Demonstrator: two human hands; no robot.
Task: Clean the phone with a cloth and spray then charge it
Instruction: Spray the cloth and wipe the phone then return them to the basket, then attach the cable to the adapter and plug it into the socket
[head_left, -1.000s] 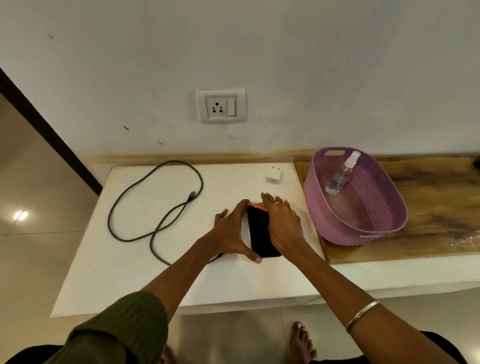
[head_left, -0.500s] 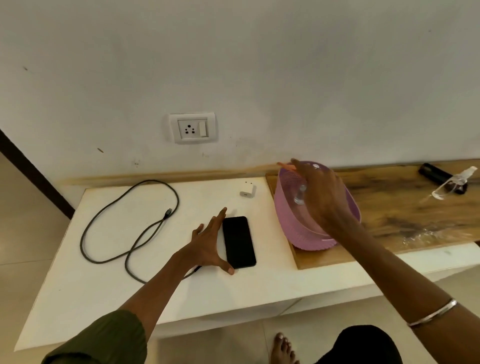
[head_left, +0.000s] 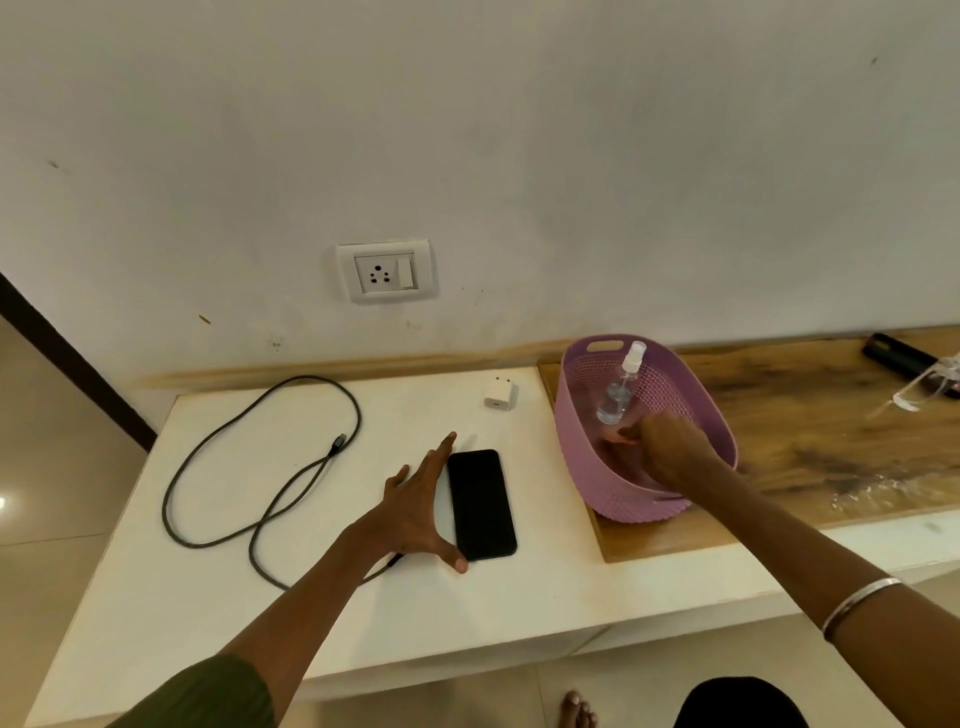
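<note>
Phone: I see the black rectangular phone (head_left: 482, 505) lying flat, screen up, on the white counter (head_left: 156, 597).
Left hand (head_left: 415, 512): spread wide, flat against the phone's left edge.
Right hand (head_left: 670, 452): reaching into the lilac perforated plastic basket (head_left: 582, 447) beside the clear spray bottle (head_left: 621, 384); I cannot tell its grip.

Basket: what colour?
Light purple basket, perforated weave pattern on its walls; seen in the head view.

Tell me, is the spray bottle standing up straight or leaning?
Leaning. The spray bottle sits inside the purple basket, its white nozzle tipped up against the far wall, its base low near the right hand.
</note>
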